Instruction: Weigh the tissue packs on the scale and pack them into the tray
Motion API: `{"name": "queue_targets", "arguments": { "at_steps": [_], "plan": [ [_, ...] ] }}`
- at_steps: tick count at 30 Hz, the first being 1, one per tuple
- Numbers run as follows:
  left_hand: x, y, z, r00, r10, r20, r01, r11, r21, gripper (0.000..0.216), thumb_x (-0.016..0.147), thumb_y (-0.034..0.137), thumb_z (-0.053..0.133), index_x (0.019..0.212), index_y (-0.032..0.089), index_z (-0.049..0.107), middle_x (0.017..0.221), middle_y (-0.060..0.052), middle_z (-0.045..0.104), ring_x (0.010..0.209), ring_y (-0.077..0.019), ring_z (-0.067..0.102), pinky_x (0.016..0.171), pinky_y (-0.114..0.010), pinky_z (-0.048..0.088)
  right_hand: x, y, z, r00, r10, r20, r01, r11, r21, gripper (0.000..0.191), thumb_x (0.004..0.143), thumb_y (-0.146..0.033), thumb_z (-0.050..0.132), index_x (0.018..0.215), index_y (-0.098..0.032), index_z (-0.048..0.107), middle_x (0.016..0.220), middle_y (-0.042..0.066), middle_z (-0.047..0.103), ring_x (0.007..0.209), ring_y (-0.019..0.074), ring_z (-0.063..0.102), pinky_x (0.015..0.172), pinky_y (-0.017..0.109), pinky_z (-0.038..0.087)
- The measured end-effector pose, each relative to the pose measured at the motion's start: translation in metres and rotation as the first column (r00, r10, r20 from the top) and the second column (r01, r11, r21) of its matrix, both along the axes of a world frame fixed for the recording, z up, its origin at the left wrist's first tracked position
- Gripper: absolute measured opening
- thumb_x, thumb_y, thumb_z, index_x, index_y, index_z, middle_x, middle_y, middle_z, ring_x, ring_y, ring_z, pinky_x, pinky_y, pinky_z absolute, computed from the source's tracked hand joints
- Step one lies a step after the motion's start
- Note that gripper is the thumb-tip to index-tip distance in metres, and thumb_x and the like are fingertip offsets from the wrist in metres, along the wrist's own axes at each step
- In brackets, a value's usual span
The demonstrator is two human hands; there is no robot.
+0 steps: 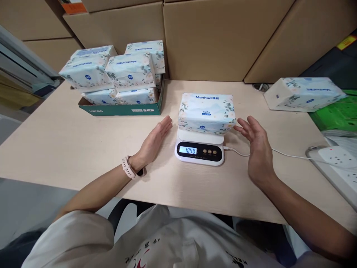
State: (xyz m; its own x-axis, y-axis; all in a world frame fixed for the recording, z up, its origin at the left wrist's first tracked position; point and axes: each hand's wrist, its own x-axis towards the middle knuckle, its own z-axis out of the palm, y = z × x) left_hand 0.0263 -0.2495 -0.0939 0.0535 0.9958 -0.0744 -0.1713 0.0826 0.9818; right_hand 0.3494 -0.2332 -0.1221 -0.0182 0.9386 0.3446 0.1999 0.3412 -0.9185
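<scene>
A pack of tissues (206, 113), white and pale blue with a flower print, rests on a white digital kitchen scale (199, 152). The lit display reads what looks like 104.0. Left of the scale, my left hand (156, 137) lies on its edge on the table, fingers straight, apart from the pack. On the other side my right hand (256, 149) is raised with its fingers spread, the tips close to the pack's right end; whether they touch it I cannot tell. Neither hand holds anything.
A green open carton (122, 109) holds several stacked tissue packs (129, 70) at the back left. Another tissue pack (304, 95) lies at the right beside a green bag (337, 115). A white cable (292, 156) runs from the scale to a power strip (337, 156). Cardboard boxes (203, 41) line the back.
</scene>
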Motion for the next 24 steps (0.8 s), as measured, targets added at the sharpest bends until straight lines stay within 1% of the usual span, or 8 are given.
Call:
{"name": "queue_targets", "arguments": {
  "at_steps": [5, 11, 15, 20, 24],
  "plan": [
    [-0.0004, -0.0003, 0.0014, 1.000, -0.002, -0.001, 0.002, 1.000, -0.004, 0.094, 0.102, 0.077, 0.051, 0.171, 0.014, 0.043, 0.183, -0.017, 0.035, 0.173, -0.0358, 0.029, 0.146, -0.051, 0.017, 0.0010, -0.0019, 0.0014, 1.000, 0.022, 0.007, -0.022, 1.000, -0.023, 0.063, 0.110, -0.068, 0.045, 0.165, -0.038, 0.052, 0.168, 0.009, 0.060, 0.149, 0.0336, 0.064, 0.135, 0.069, 0.036],
    [-0.0011, -0.0013, 0.0027, 1.000, -0.019, -0.007, 0.019, 1.000, -0.006, 0.085, 0.104, 0.077, 0.046, 0.169, 0.021, 0.047, 0.183, -0.010, 0.037, 0.174, -0.0313, 0.029, 0.147, -0.050, 0.017, 0.0013, -0.0007, 0.0013, 1.000, 0.013, -0.004, -0.013, 0.999, -0.042, 0.065, 0.109, -0.068, 0.045, 0.164, -0.035, 0.054, 0.167, 0.011, 0.061, 0.148, 0.0333, 0.064, 0.136, 0.070, 0.034],
    [-0.0015, -0.0012, 0.0027, 1.000, -0.018, 0.014, 0.018, 1.000, -0.006, 0.090, 0.104, 0.078, 0.045, 0.170, 0.017, 0.045, 0.182, -0.013, 0.037, 0.173, -0.0319, 0.030, 0.147, -0.049, 0.017, 0.0018, 0.0005, -0.0001, 1.000, 0.015, -0.013, -0.015, 0.999, -0.036, 0.065, 0.109, -0.069, 0.046, 0.163, -0.034, 0.055, 0.166, 0.012, 0.061, 0.147, 0.0331, 0.065, 0.135, 0.069, 0.036],
    [-0.0013, -0.0012, 0.0023, 1.000, -0.019, 0.018, 0.020, 1.000, -0.016, 0.087, 0.105, 0.077, 0.044, 0.170, 0.019, 0.046, 0.182, -0.011, 0.038, 0.173, -0.0305, 0.030, 0.147, -0.049, 0.017, 0.0030, -0.0008, -0.0014, 1.000, 0.020, -0.007, -0.021, 0.999, -0.049, 0.063, 0.109, -0.068, 0.045, 0.163, -0.037, 0.055, 0.167, 0.009, 0.061, 0.148, 0.0327, 0.065, 0.136, 0.069, 0.035],
    [-0.0004, -0.0013, 0.0028, 1.000, -0.013, 0.025, 0.014, 1.000, -0.013, 0.092, 0.104, 0.077, 0.046, 0.171, 0.014, 0.043, 0.182, -0.014, 0.037, 0.173, -0.0318, 0.030, 0.147, -0.048, 0.019, 0.0031, -0.0016, -0.0015, 1.000, 0.018, -0.010, -0.019, 0.999, -0.050, 0.063, 0.109, -0.068, 0.046, 0.163, -0.038, 0.056, 0.166, 0.009, 0.061, 0.148, 0.0334, 0.065, 0.136, 0.069, 0.035]
  ]
}}
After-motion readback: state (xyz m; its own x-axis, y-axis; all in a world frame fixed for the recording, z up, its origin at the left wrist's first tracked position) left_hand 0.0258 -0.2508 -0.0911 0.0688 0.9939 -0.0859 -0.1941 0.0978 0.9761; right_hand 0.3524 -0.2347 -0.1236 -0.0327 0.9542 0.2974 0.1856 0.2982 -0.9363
